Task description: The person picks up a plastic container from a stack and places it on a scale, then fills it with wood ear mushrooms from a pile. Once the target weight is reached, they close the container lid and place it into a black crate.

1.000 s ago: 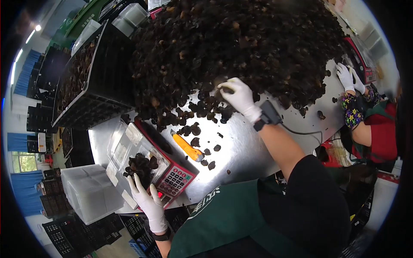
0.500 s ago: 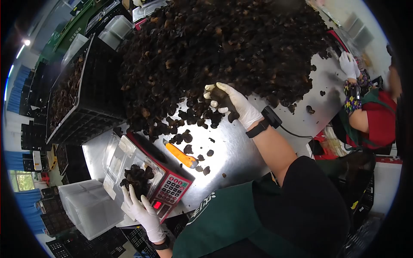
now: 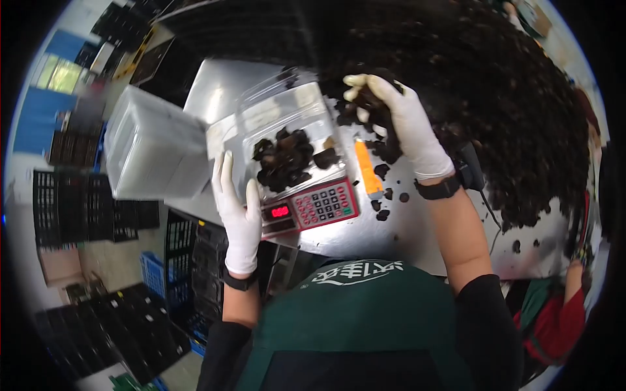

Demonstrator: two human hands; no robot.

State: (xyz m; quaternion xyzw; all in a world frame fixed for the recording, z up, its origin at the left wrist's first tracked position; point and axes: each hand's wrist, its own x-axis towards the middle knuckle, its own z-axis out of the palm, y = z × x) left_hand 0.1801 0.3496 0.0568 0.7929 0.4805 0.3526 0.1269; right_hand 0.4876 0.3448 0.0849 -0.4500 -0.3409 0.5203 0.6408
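- One green apron [image 3: 365,306] with white lettering fills the bottom centre.
- The left hand [image 3: 236,215], white-gloved, is left of centre with its fingers spread, grasping nothing visible, beside the scale's left corner; whether it touches is hard to tell.
- A red scale [image 3: 336,201] sits in the middle, its keypad and lit red display facing the bottom of the frame.
- A small heap of dark mushrooms [image 3: 283,159] rests on the scale's clear top.
- The right hand [image 3: 411,127], also gloved, is above and right of centre, its fingers curled around more dark mushroom pieces [image 3: 373,104].
- An orange knife [image 3: 368,169] lies on the metal worktop [image 3: 225,85], just right of the scale, with loose bits near it.
- Clear plastic boxes [image 3: 156,146], nested together, stand left of the scale.
- A broad mound of mushrooms [image 3: 521,111] spreads over the upper right.
- Another person's red sleeve [image 3: 562,326] shows at the lower right.
- Blue curtains [image 3: 40,111] hang at the upper left.
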